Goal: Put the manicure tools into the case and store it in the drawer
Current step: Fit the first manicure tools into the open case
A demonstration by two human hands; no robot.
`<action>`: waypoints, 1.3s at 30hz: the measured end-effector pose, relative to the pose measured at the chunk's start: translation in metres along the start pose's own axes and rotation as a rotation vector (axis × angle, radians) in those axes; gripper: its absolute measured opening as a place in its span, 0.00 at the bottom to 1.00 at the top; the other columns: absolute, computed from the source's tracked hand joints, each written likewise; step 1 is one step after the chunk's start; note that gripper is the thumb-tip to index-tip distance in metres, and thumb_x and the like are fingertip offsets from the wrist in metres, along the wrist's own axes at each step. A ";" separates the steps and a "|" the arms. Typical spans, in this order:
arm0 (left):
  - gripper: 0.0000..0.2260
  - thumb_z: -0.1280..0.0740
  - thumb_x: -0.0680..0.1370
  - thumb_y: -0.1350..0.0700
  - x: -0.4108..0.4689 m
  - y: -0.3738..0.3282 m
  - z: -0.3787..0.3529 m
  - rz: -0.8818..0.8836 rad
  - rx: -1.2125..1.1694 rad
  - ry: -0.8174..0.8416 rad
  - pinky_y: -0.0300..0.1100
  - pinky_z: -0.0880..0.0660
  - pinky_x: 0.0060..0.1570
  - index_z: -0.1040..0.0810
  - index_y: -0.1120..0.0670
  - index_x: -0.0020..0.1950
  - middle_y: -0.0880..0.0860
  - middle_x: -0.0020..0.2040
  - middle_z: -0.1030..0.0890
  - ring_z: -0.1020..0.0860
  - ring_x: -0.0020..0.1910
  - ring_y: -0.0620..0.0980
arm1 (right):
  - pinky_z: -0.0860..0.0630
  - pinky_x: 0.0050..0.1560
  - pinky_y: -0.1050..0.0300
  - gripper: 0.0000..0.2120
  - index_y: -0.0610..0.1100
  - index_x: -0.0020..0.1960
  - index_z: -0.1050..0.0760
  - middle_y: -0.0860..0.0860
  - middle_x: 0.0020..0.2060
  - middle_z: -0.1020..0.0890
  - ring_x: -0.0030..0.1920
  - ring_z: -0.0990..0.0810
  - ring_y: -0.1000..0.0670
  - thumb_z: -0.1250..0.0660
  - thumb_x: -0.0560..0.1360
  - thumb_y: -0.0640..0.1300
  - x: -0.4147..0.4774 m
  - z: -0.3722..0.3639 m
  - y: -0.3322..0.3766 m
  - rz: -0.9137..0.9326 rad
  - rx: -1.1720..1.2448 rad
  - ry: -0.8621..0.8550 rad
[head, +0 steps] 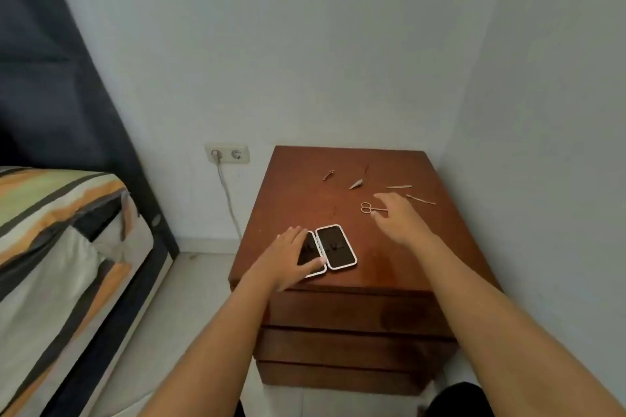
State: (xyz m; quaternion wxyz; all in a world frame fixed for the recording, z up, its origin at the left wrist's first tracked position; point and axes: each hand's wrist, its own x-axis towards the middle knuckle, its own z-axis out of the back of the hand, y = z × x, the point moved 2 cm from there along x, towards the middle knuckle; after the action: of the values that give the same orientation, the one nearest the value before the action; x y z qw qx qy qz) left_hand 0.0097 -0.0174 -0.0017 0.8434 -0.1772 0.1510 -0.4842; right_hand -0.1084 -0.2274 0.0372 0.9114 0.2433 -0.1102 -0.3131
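An open manicure case [335, 247] with white rims and a dark lining lies flat on the wooden nightstand [291, 179]. My left hand [288, 257] rests flat on the case's left half, fingers spread. My right hand [396, 217] hovers open just right of small scissors [367, 208], holding nothing. Further back lie a small clipper [328, 175], a pointed tool [356, 183], a thin pin [366, 169], a flat file [398, 186] and a thin stick [421, 200]. Closed drawer fronts [349, 311] stack below the top.
White walls close in behind and to the right of the nightstand. A bed [50, 247] with a striped cover stands to the left, with a dark headboard [50, 78]. A wall socket [227, 154] has a white cable [227, 193] hanging down.
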 end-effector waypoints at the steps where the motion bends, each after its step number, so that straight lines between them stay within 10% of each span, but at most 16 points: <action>1: 0.41 0.44 0.73 0.31 0.005 0.005 -0.008 -0.021 0.024 0.020 0.46 0.58 0.72 0.52 0.53 0.77 0.52 0.78 0.51 0.55 0.76 0.48 | 0.38 0.70 0.47 0.22 0.43 0.70 0.36 0.45 0.70 0.33 0.71 0.37 0.45 0.40 0.77 0.46 0.013 -0.004 -0.003 -0.011 0.005 -0.002; 14: 0.52 0.38 0.64 0.26 0.081 0.049 -0.025 -0.186 0.050 -0.008 0.37 0.65 0.69 0.55 0.51 0.77 0.46 0.78 0.56 0.62 0.74 0.40 | 0.37 0.70 0.47 0.22 0.43 0.70 0.34 0.43 0.70 0.33 0.70 0.36 0.41 0.44 0.76 0.36 0.164 -0.059 -0.038 0.029 -0.148 0.109; 27: 0.59 0.45 0.58 0.20 0.070 0.045 -0.033 0.039 0.075 -0.172 0.41 0.66 0.71 0.58 0.55 0.77 0.51 0.78 0.57 0.62 0.75 0.45 | 0.26 0.53 0.53 0.08 0.39 0.50 0.20 0.42 0.44 0.20 0.47 0.21 0.41 0.38 0.76 0.38 0.147 -0.056 0.004 0.130 0.112 -0.102; 31: 0.59 0.46 0.59 0.21 0.065 0.041 -0.033 0.104 0.070 -0.176 0.41 0.67 0.70 0.60 0.57 0.76 0.53 0.78 0.58 0.62 0.75 0.47 | 0.27 0.42 0.64 0.04 0.44 0.42 0.20 0.56 0.31 0.22 0.37 0.23 0.54 0.33 0.73 0.39 0.128 -0.059 0.044 0.181 0.213 0.128; 39: 0.58 0.47 0.60 0.20 0.065 0.042 -0.034 0.112 0.063 -0.191 0.41 0.67 0.70 0.59 0.55 0.77 0.53 0.78 0.58 0.62 0.75 0.47 | 0.26 0.39 0.65 0.05 0.43 0.45 0.20 0.51 0.31 0.19 0.31 0.22 0.57 0.32 0.74 0.44 0.119 -0.083 0.074 0.197 0.064 0.483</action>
State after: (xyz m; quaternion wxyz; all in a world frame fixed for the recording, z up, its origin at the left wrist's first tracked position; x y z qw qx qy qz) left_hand 0.0587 -0.0594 -0.0558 0.8848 -0.1873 0.0643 -0.4218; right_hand 0.0515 -0.2200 0.0099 0.9293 0.3276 0.0775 -0.1519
